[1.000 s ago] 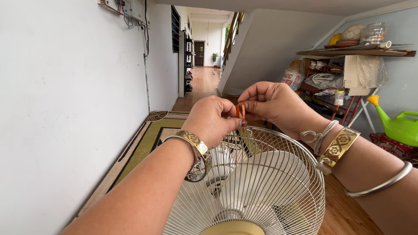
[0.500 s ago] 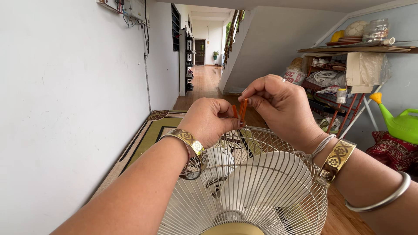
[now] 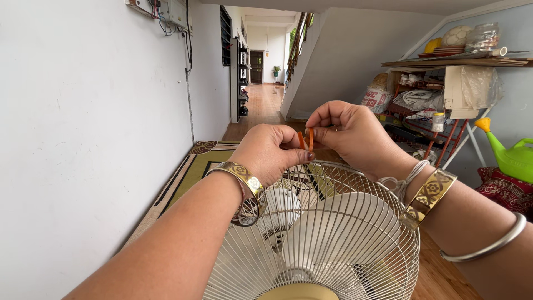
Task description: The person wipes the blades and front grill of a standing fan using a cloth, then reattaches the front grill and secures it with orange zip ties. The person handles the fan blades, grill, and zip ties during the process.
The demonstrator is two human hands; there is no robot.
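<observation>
- The left hand (image 3: 269, 153) and the right hand (image 3: 347, 133) meet just above the top rim of a white wire fan guard (image 3: 355, 222), each pinching one end of a small orange band (image 3: 305, 139) (it looks like a rubber band or thin strip; too small to tell which).
- Both grips are closed on the band: the left thumb and forefinger clamp its near side, the right fingertips clamp the far side, so the two orange strands stand upright between them, likely kept taut that way for control.
- Directly below the grip lies the guard's upper rim, with the pale fan blades (image 3: 333, 233) behind the wires and the motor housing (image 3: 280, 208) further under the left wrist; the band appears just clear of the wires, though whether it touches them cannot be told.
- To the right of the grip, well apart, a green watering can (image 3: 513, 158) sits on the floor beneath a cluttered wooden shelf (image 3: 461, 64).
- To the left of the grip a patterned rug (image 3: 189, 172) runs along the white wall (image 3: 83, 139).
</observation>
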